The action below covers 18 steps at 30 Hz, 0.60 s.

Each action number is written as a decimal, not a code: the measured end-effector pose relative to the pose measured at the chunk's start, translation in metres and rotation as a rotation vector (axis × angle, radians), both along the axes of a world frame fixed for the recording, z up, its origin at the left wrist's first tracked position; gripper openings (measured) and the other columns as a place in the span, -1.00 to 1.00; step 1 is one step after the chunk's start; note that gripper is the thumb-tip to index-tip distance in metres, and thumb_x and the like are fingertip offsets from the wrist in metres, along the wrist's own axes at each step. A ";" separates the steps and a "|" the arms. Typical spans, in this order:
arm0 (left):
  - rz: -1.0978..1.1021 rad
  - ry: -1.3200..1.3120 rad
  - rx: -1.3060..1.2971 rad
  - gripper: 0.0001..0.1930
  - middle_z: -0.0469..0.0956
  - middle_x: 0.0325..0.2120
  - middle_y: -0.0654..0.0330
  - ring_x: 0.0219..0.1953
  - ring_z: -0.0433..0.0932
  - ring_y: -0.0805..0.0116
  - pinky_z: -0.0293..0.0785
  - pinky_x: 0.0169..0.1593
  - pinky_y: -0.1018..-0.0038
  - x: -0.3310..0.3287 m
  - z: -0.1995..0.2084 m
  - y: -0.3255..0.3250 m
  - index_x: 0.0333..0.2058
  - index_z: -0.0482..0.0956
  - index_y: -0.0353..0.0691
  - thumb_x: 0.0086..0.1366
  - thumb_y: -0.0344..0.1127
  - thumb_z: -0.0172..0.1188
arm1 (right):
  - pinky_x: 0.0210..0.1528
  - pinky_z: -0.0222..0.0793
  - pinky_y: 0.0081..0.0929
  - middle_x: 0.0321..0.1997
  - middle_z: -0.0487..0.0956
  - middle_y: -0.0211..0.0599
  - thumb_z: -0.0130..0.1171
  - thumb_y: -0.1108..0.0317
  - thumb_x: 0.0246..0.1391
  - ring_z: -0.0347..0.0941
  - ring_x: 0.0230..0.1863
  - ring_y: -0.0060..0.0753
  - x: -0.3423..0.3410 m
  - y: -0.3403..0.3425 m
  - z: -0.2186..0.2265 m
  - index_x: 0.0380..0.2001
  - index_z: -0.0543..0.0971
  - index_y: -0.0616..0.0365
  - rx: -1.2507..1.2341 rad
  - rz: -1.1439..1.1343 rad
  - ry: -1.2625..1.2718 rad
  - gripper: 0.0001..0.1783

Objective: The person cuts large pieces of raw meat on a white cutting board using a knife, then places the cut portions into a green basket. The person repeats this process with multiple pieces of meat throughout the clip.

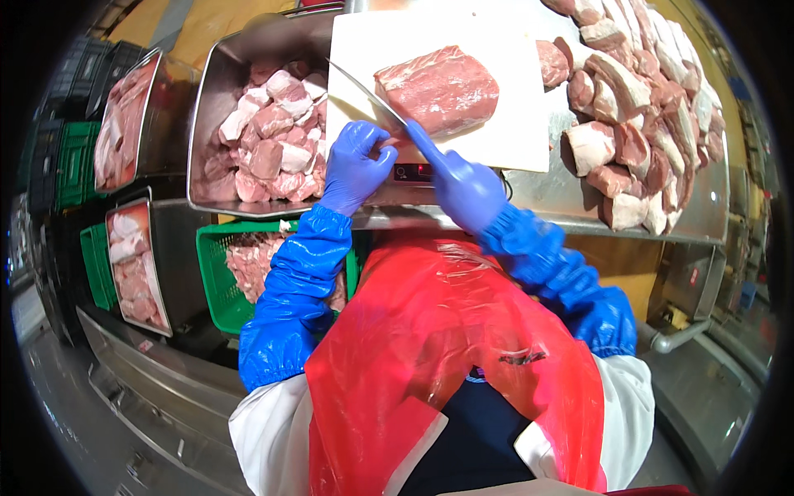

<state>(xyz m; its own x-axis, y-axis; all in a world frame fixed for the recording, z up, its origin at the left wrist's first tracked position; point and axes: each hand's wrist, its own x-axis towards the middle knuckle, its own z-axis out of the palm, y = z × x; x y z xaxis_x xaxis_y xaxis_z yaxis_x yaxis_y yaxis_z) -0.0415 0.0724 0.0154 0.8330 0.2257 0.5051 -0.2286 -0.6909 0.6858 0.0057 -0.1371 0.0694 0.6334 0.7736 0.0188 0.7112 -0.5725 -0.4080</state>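
Observation:
My right hand (466, 186), in a blue glove, is closed on the handle of a knife (370, 93). Its blade points up and left across the board's left part, beside a large block of raw meat (440, 93). That block lies on the white cutting board (523, 124), and neither hand grips it. At the board's lower left edge my left hand (357, 168), also gloved in blue, has its fingers curled in toward the thumb. Something reddish shows between them, too small to name.
Left of the board stands a metal tub (201, 169) of meat chunks, with a green crate (217, 291) of trimmings below it. Cut meat pieces (633, 124) are heaped on the steel table (538, 194) at right. A small dark device (411, 172) with a red light sits under the board's front edge.

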 end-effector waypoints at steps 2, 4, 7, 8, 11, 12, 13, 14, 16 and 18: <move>0.013 0.110 -0.141 -0.89 0.50 -0.52 0.18 -0.45 0.50 0.32 0.47 -0.32 0.42 0.002 -0.003 0.015 -0.44 0.53 -0.27 0.02 -0.49 0.29 | -0.48 0.46 -0.02 -0.41 0.48 -0.03 0.08 0.53 0.04 0.51 -0.53 0.02 -0.023 -0.041 0.023 0.49 -0.02 -0.24 -0.198 -0.029 0.075 -0.03; -0.037 0.175 -0.264 -0.90 0.49 -0.57 0.25 -0.49 0.45 0.54 0.42 -0.38 0.54 0.006 0.002 0.023 -0.46 0.52 -0.30 0.05 -0.51 0.27 | -0.47 0.47 -0.02 -0.45 0.47 -0.04 0.07 0.54 0.04 0.52 -0.52 0.03 -0.039 -0.053 0.039 0.49 -0.04 -0.26 -0.367 -0.064 0.110 -0.02; -0.273 0.221 -0.302 -0.92 0.50 -0.55 0.25 -0.49 0.45 0.54 0.41 -0.37 0.55 -0.004 0.010 0.025 -0.46 0.52 -0.29 0.05 -0.52 0.24 | -0.41 0.49 -0.02 -0.49 0.48 -0.05 0.05 0.54 0.06 0.55 -0.46 0.06 -0.044 -0.031 0.049 0.50 -0.09 -0.23 -0.478 -0.106 0.129 -0.02; -0.321 0.213 -0.389 -0.93 0.49 -0.55 0.26 -0.49 0.44 0.54 0.40 -0.37 0.54 -0.005 0.016 0.025 -0.47 0.52 -0.30 0.04 -0.52 0.23 | -0.38 0.51 -0.02 -0.50 0.50 -0.04 0.04 0.54 0.08 0.56 -0.42 0.08 -0.032 -0.001 0.046 0.50 -0.10 -0.21 -0.443 -0.105 0.141 -0.03; -0.449 0.195 -0.649 -0.95 0.47 -0.55 0.28 -0.50 0.39 0.53 0.37 -0.37 0.52 -0.011 0.035 0.029 -0.50 0.50 -0.30 0.02 -0.52 0.20 | -0.33 0.49 -0.01 -0.32 0.59 0.12 0.03 0.49 0.12 0.58 -0.36 0.11 0.004 0.069 0.024 0.50 -0.11 -0.24 -0.282 -0.177 0.157 -0.06; -0.555 0.113 -0.740 -0.93 0.50 -0.51 0.26 -0.45 0.43 0.50 0.41 -0.29 0.51 -0.013 0.049 0.036 -0.46 0.50 -0.30 0.03 -0.54 0.18 | -0.31 0.49 0.00 -0.30 0.59 0.13 0.03 0.47 0.14 0.59 -0.33 0.12 0.013 0.082 0.019 0.50 -0.12 -0.23 -0.226 -0.179 0.157 -0.07; -0.529 0.026 -0.860 -0.92 0.50 -0.51 0.22 -0.42 0.47 0.46 0.43 -0.25 0.49 -0.020 0.063 0.047 -0.42 0.50 -0.30 0.05 -0.54 0.16 | -0.29 0.49 0.00 -0.28 0.60 0.14 0.02 0.45 0.16 0.59 -0.31 0.14 0.016 0.088 0.015 0.50 -0.14 -0.22 -0.170 -0.169 0.163 -0.08; -0.429 -0.030 -0.812 -0.87 0.50 -0.50 0.21 -0.42 0.48 0.46 0.45 -0.27 0.51 -0.035 0.060 0.074 -0.38 0.50 -0.29 0.04 -0.55 0.17 | -0.23 0.48 0.00 -0.21 0.60 0.17 0.05 0.42 0.17 0.57 -0.26 0.21 0.013 0.081 0.023 0.49 -0.09 -0.19 -0.175 -0.150 0.218 -0.11; -0.209 0.078 -1.143 -0.91 0.41 -0.56 0.24 -0.53 0.38 0.48 0.32 -0.45 0.56 -0.087 0.067 0.120 -0.42 0.49 -0.28 0.03 -0.50 0.10 | -0.23 0.49 -0.06 -0.21 0.63 0.08 0.06 0.44 0.17 0.58 -0.31 0.07 -0.003 0.035 0.037 0.49 -0.03 -0.17 -0.155 -0.154 0.221 -0.14; -0.054 0.245 -0.892 -0.83 0.42 -0.53 0.22 -0.51 0.39 0.45 0.35 -0.40 0.54 -0.156 0.019 0.150 -0.30 0.50 -0.28 0.14 -0.35 0.09 | -0.26 0.50 -0.12 -0.29 0.62 0.00 0.04 0.46 0.16 0.59 -0.37 -0.06 0.006 -0.003 0.045 0.48 0.03 -0.18 -0.015 -0.168 0.299 -0.16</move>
